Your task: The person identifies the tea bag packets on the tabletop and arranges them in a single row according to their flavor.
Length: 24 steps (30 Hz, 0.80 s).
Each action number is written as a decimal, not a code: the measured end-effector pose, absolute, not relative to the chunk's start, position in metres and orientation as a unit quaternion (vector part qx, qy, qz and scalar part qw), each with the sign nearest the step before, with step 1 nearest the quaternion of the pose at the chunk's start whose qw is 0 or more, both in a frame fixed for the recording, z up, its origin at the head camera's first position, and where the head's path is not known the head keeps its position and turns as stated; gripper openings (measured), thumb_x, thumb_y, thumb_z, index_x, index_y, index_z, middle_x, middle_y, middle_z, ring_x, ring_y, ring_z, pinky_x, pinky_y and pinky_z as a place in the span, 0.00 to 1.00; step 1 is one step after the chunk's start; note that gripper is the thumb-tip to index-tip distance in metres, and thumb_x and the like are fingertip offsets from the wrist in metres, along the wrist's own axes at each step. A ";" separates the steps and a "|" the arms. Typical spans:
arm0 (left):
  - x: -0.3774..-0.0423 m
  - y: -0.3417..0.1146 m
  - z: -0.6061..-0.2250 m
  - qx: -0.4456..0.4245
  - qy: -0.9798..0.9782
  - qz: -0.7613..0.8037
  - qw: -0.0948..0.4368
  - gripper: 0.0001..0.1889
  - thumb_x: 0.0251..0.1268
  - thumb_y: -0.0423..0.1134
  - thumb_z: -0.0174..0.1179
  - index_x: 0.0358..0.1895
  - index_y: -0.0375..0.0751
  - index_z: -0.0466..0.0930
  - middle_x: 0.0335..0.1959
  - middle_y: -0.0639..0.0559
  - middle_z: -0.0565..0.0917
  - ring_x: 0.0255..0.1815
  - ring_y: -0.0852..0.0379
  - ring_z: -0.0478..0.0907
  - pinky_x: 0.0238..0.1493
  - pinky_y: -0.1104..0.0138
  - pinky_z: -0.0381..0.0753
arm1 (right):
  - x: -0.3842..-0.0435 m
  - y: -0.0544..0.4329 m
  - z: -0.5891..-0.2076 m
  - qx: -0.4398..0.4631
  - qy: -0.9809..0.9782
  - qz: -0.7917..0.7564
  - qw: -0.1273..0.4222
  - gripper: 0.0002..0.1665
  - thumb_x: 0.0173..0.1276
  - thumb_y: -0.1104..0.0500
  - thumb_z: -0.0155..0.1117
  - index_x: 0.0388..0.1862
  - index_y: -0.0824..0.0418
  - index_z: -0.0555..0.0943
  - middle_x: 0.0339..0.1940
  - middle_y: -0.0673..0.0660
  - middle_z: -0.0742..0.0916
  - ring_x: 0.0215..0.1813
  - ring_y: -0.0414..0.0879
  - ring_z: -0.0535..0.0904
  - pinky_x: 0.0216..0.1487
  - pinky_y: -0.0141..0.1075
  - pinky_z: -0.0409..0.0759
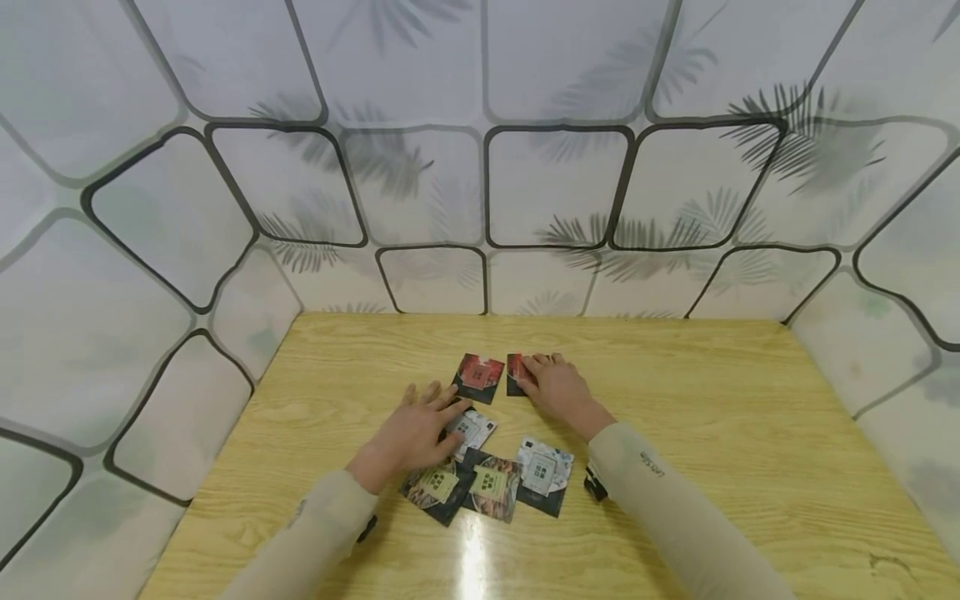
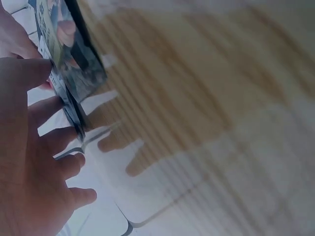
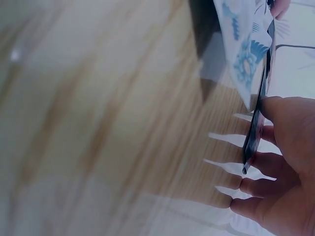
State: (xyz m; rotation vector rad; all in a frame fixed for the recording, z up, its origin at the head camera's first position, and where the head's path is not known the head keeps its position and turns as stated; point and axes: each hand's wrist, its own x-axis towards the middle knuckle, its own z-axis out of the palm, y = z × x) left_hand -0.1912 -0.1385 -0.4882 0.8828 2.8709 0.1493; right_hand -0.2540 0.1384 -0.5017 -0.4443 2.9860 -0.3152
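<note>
- From our far left, a pale sleeve (image 1: 307,533) leads us into the left hand (image 1: 416,429), fingers spread wide and gripping nothing, thumb touching a packet.
- Below its thumb we spot the left green-labelled packet (image 1: 437,487), flat on the wood-grain surface (image 1: 705,417).
- Partly under that hand, here's the pale grey-white packet (image 1: 474,427), lying at a slant, its far end covered.
- Just beyond it we find the left red-and-black packet (image 1: 477,377), slightly turned, near the left fingertips.
- Nearer us, the middle green-labelled packet (image 1: 492,485) sits right against its left twin; whether they overlap, we can't tell.
- Up top again, the right red-and-black packet (image 1: 514,375) lies just beside its match, a thin gap between, half hidden.
- Down lower we have the blue-and-white packet (image 1: 543,475), tilted, at the right end of the near row.
- And there's the right hand (image 1: 558,387), fingers extended and resting on that right red-and-black packet.
</note>
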 end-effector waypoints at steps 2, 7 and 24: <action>-0.191 -0.136 -0.488 0.288 0.954 0.043 0.068 0.32 0.84 0.60 0.47 0.83 0.54 0.64 0.84 0.42 0.63 0.85 0.33 0.57 0.82 0.31 0.52 | -0.254 0.138 -0.502 -0.145 0.982 -0.106 0.054 0.36 0.86 0.41 0.50 0.84 0.57 0.66 0.80 0.65 0.74 0.81 0.70 0.65 0.77 0.64 0.69; -0.189 -0.130 -0.486 0.278 0.957 0.043 0.070 0.33 0.84 0.60 0.48 0.83 0.51 0.64 0.83 0.41 0.64 0.84 0.35 0.61 0.81 0.32 0.54 | -0.254 0.138 -0.503 -0.145 0.982 -0.106 0.051 0.36 0.86 0.41 0.50 0.84 0.56 0.66 0.81 0.65 0.73 0.81 0.70 0.65 0.77 0.64 0.68; -0.189 -0.119 -0.485 0.269 0.959 0.042 0.076 0.34 0.84 0.60 0.48 0.84 0.50 0.63 0.84 0.37 0.60 0.84 0.36 0.60 0.82 0.35 0.55 | -0.252 0.137 -0.501 -0.145 0.982 -0.110 0.048 0.35 0.86 0.42 0.50 0.83 0.57 0.67 0.81 0.65 0.73 0.81 0.69 0.65 0.76 0.65 0.69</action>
